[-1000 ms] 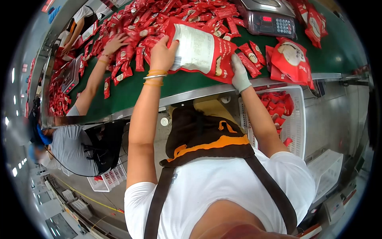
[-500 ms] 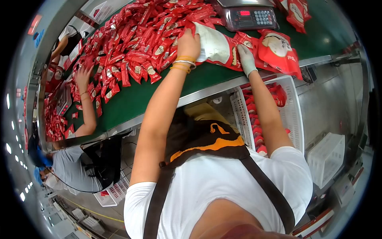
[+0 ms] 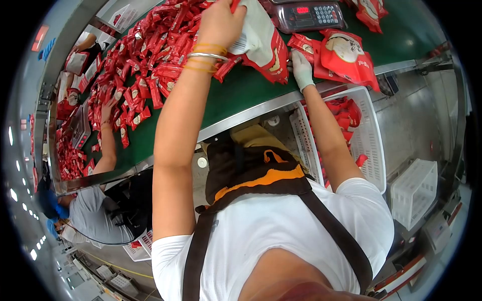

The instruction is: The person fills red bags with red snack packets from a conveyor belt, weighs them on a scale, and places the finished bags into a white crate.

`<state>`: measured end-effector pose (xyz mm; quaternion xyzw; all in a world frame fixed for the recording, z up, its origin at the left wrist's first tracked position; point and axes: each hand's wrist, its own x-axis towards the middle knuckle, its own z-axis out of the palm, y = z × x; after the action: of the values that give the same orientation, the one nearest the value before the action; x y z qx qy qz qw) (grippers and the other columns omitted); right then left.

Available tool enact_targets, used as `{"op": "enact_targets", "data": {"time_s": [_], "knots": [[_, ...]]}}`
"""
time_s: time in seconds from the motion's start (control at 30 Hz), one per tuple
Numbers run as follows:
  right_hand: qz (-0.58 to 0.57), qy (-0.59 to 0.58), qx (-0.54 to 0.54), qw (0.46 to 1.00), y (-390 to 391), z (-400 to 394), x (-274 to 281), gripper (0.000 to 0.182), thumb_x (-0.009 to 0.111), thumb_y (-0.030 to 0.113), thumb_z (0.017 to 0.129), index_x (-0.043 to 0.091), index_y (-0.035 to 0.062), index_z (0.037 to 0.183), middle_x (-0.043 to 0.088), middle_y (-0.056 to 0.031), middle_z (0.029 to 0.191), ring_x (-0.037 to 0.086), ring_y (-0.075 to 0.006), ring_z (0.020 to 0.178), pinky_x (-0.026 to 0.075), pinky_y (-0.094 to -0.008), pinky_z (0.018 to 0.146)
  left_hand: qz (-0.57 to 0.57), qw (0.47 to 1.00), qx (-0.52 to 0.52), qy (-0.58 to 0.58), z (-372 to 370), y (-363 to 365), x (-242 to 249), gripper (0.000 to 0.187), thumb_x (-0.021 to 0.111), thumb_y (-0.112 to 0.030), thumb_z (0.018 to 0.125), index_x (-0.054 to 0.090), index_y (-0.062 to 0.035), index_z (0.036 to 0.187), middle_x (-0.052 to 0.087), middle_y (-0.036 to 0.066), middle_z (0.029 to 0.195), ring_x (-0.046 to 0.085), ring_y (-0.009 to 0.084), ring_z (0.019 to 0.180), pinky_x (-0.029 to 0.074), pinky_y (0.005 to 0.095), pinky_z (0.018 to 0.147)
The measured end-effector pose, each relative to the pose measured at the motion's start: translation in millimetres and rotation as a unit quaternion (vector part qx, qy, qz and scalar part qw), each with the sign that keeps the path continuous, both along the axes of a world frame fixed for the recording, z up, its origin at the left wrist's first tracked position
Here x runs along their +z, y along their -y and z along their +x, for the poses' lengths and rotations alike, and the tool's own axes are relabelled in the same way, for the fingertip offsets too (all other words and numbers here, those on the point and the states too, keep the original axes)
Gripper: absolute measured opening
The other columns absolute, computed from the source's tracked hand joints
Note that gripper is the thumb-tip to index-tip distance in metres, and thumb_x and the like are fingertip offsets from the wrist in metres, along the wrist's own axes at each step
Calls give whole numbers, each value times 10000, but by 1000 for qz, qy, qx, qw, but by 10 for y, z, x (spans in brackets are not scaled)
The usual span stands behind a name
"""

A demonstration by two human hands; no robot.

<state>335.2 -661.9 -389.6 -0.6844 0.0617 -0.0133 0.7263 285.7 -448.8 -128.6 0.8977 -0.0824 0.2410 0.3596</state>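
My bare left hand, with bangles at the wrist, grips the upper part of a red and white bag. The bag hangs tilted over the green belt, its printed red end lower right. My right hand, in a pale glove, is beside the bag's lower end, fingers stretched toward the left edge of flat red bags. A fuller red bag lies on top of these. Left of the held bag spreads a heap of small red packets.
A scale with a lit display stands behind the bags. A white crate with red items is below the belt edge, another crate farther right. At the left, a co-worker's hand reaches into the packets.
My left hand has moved up and left with the bag, which now tilts more steeply. My right hand has come off the bag and shifted slightly left. The co-worker's hand moved slightly lower.
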Motion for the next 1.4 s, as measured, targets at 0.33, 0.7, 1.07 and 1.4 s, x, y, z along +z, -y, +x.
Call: {"op": "enact_targets", "data": {"time_s": [0.33,0.7,1.07,1.4], "knots": [[-401,249,-9,882,-171,-289,76,1078,767,589,621,311,87,1459,268,-236,1497,250,-448,1370,254,-528,1105,35,991,105,-77,-240,-974,61,454,578,-341,844,616,31,1101,651,274,980,617,423,952,477,443,841],[-638,255,317,654,-527,195,798,997,781,390,583,307,164,1431,443,-270,1327,453,-422,1232,351,-515,1034,-125,979,152,-53,-520,-1450,-517,362,584,-259,883,626,53,1062,675,204,904,642,293,826,481,375,761],[-647,46,71,758,-407,13,650,670,698,461,708,486,205,1291,564,-176,1191,560,-349,1117,394,-536,942,-591,774,214,-77,-2461,-2729,-1592,407,543,-156,950,491,74,1282,606,162,1227,612,267,1099,491,365,928],[-586,300,-18,753,-215,269,339,606,619,499,842,533,121,1308,512,-128,1339,480,-333,1224,356,-494,1019,-124,851,476,-185,-3097,-3136,-2577,405,692,-282,847,590,-9,1128,645,150,1110,630,262,973,502,375,840]]}}
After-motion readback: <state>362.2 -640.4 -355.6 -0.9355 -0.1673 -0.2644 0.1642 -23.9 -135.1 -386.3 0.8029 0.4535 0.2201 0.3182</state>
